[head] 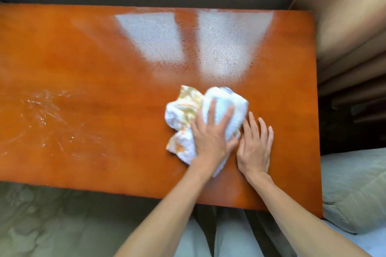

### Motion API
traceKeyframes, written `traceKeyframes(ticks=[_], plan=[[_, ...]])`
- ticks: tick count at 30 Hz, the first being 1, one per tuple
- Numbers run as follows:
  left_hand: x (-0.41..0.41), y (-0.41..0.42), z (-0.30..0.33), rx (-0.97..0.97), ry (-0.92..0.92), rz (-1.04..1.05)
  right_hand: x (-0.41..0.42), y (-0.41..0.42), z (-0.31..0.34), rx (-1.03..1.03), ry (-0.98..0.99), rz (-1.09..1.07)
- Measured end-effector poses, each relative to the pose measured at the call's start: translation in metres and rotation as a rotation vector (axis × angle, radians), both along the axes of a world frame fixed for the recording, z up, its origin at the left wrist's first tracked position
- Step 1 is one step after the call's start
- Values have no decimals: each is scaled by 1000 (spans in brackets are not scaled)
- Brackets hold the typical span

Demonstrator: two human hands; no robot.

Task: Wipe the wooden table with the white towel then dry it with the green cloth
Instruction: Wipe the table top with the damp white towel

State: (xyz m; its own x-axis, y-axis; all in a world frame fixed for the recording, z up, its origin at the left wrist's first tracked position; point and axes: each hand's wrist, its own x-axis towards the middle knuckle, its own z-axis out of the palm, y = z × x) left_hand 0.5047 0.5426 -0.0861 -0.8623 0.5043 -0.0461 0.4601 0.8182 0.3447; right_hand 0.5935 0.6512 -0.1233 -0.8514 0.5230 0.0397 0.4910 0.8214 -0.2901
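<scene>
A bunched white towel [221, 102] with yellow-orange print lies on the orange-brown wooden table [87, 64], right of centre. My left hand [213, 137] presses flat on top of the towel with its fingers spread. My right hand [255, 144] rests flat on the bare wood just to the right of the towel, its thumb side touching the towel's edge. A wet, streaky patch [46, 115] glistens on the left part of the table. No green cloth is in view.
Window light reflects as two pale patches [225, 46] on the far half of the table. A beige sofa or cushions [351, 33] stand at the right, a pale cushion [355, 190] at the lower right. My knees show below the table's near edge.
</scene>
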Motion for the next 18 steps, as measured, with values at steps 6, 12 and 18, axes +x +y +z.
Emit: traceKeyframes(ticks=[6, 12, 18], plan=[[73, -41, 2, -18, -48, -37, 4, 5, -3, -59, 37, -28], [75, -96, 3, 24, -42, 54, -1, -1, 6, -26, 17, -55], [24, -133, 3, 2, 33, 258, -3, -3, 5, -38, 17, -64]])
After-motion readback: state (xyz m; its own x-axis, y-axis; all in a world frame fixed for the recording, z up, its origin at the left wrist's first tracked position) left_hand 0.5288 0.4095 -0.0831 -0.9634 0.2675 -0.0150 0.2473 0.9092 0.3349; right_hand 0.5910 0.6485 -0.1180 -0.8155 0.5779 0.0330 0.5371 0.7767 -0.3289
